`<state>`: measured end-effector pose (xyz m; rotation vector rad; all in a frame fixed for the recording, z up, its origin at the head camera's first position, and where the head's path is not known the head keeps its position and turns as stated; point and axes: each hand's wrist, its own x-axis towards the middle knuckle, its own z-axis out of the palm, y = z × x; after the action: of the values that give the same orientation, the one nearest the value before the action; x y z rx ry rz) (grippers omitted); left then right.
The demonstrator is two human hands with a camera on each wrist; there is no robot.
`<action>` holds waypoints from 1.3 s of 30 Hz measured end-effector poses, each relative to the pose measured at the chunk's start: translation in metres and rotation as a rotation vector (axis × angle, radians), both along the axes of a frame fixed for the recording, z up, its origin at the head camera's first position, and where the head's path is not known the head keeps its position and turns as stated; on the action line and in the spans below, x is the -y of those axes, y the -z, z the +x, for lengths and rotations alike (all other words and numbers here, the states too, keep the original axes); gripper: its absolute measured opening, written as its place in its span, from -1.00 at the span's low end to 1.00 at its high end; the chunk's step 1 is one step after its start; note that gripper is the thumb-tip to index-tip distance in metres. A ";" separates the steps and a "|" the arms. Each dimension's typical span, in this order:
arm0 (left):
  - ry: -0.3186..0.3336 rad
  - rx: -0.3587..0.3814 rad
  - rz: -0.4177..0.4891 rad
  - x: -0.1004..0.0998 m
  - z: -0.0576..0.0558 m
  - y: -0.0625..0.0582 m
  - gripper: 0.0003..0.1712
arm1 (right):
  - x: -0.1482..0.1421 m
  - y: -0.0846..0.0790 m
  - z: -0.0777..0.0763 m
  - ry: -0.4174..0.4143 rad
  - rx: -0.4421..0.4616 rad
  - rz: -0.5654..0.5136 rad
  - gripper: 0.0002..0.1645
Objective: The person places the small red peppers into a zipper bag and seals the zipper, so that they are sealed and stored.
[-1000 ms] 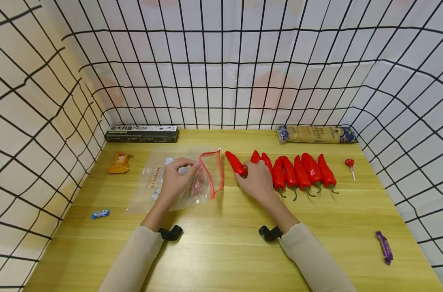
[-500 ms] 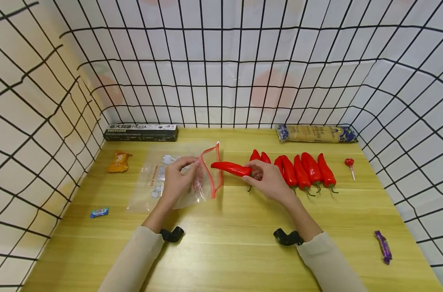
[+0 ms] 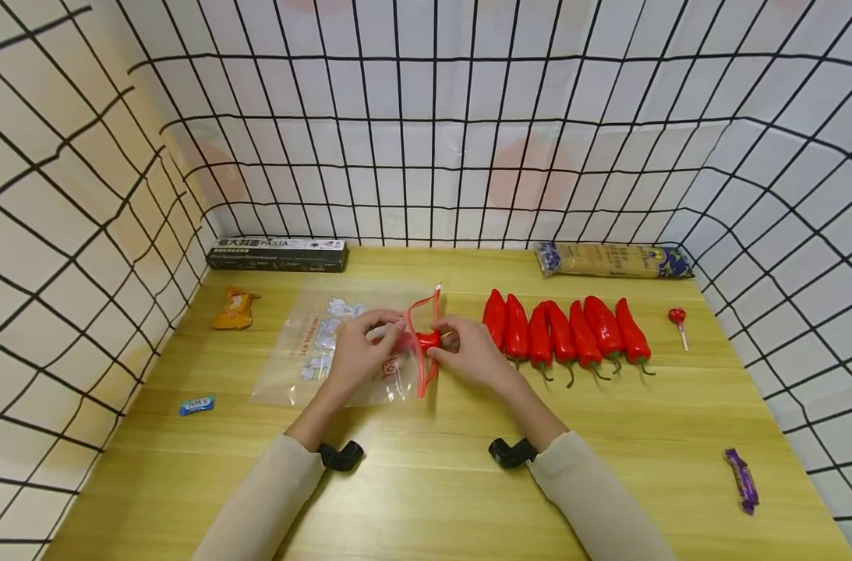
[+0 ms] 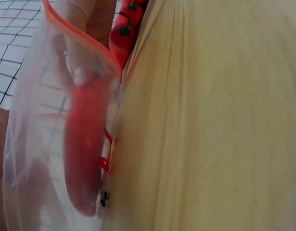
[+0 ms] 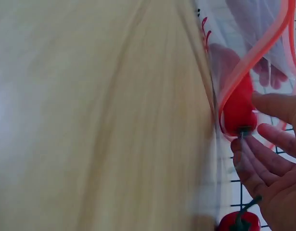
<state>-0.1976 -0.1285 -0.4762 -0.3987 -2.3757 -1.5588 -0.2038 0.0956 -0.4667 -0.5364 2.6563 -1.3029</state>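
A clear zip bag with printed figures lies flat, its red-edged mouth spread apart and facing right. Near that mouth, my left hand pinches the upper layer of plastic. My right hand holds a red pepper by its stem end, right at the opening. In the left wrist view most of the pepper shows through the plastic, tip inward. To the right of my right hand, several more red peppers lie in a row, green stems toward me.
A black pasta box and a long tan-and-blue packet lie along the back. An orange wrapped snack and a blue candy are at left. A lollipop and a purple candy are at right. Black wire grid encloses the table.
My right hand has picked up the leftmost pepper, turned it sideways and moved it left into the bag's mouth. My left hand keeps its hold on the bag.
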 end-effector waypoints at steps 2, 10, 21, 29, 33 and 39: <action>-0.005 0.024 0.019 -0.002 0.001 0.000 -0.83 | -0.003 -0.001 0.003 0.016 -0.006 0.017 -0.48; -0.050 0.075 0.094 -0.003 0.000 0.001 -0.87 | -0.036 -0.017 0.028 0.165 0.046 -0.137 -0.54; -0.056 0.053 0.133 -0.001 -0.001 0.000 -0.89 | -0.025 -0.022 0.044 0.080 0.295 -0.106 -0.38; -0.025 0.066 0.144 -0.004 0.001 -0.003 -0.84 | -0.011 -0.023 0.042 0.024 0.398 -0.500 -0.27; -0.023 0.044 0.152 -0.008 0.003 -0.004 -0.79 | 0.005 -0.026 0.041 -0.010 0.437 -0.647 -0.24; -0.062 0.023 0.173 -0.011 0.005 -0.005 -0.77 | 0.021 -0.018 0.034 -0.041 0.433 -0.652 -0.26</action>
<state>-0.1929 -0.1172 -0.4710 -0.2686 -2.2251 -1.7313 -0.1701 0.0746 -0.4489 -0.3139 1.8432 -2.0002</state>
